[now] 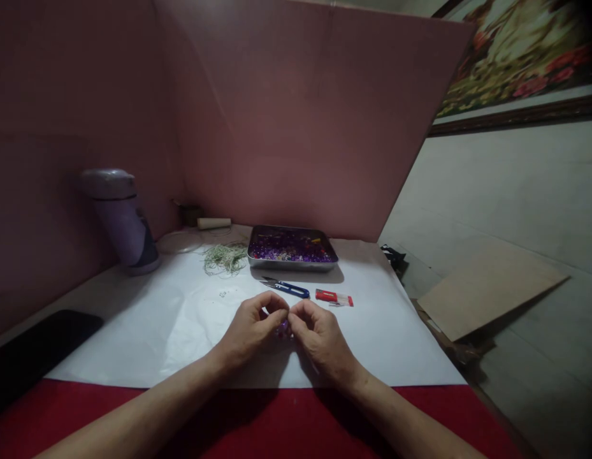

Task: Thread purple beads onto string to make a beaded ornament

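My left hand (252, 324) and my right hand (323, 338) meet above the front part of the white sheet, fingertips pinched together and almost touching. Between them is a small cluster of purple beads (283, 329), partly covered by the fingers; any thread in it is too fine to make out. Just beyond the hands lie blue-handled thread snips (292, 289) and a small red and clear plastic item (327, 296). Farther back stands a metal tray (293, 264) holding many purple beads (286, 243), with some pale and red ones among them.
A tangle of pale green thread (225, 258) lies left of the tray, near a pale roll (214, 223). A purple flask (121, 223) stands at left, with a black flat object (47, 350) nearer me. Pink panels (286, 127) close off the back and left.
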The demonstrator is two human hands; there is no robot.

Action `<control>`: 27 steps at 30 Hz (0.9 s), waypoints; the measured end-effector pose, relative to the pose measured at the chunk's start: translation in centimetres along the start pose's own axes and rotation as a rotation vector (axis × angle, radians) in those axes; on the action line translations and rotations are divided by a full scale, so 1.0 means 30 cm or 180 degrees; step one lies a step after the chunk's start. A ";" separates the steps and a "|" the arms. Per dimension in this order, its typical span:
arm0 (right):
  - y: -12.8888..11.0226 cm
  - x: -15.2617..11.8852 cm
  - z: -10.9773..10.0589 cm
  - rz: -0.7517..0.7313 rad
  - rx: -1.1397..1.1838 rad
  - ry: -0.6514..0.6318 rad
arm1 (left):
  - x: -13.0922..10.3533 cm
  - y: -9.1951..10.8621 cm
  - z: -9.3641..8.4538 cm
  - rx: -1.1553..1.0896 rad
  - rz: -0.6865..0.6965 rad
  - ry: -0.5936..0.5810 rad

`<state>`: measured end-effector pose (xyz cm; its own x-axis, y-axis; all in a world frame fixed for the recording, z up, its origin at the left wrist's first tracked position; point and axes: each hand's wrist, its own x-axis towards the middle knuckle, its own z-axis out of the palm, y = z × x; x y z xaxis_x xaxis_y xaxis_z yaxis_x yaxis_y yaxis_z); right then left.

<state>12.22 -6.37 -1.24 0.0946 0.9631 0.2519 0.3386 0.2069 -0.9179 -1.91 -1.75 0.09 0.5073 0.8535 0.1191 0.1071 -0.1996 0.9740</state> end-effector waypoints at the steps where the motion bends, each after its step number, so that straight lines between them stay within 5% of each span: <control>1: -0.001 0.001 0.000 0.0027 0.0028 0.0010 | 0.000 0.001 0.001 0.0035 -0.0052 0.0062; 13: 0.006 0.004 0.005 0.0421 0.0472 0.0109 | -0.002 -0.013 0.004 -0.0361 -0.0288 -0.0085; 21: -0.013 0.000 0.003 0.0332 0.0469 0.0172 | 0.003 -0.009 0.012 0.0256 -0.0148 0.0253; 27: -0.005 0.001 0.003 0.0416 0.0581 0.0188 | 0.007 -0.019 0.017 -0.0160 -0.0259 0.0081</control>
<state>12.09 -6.35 -1.12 0.1831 0.9731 0.1398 0.1455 0.1138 -0.9828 -1.44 -1.70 -0.54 0.4768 0.8780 0.0433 0.1037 -0.1051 0.9890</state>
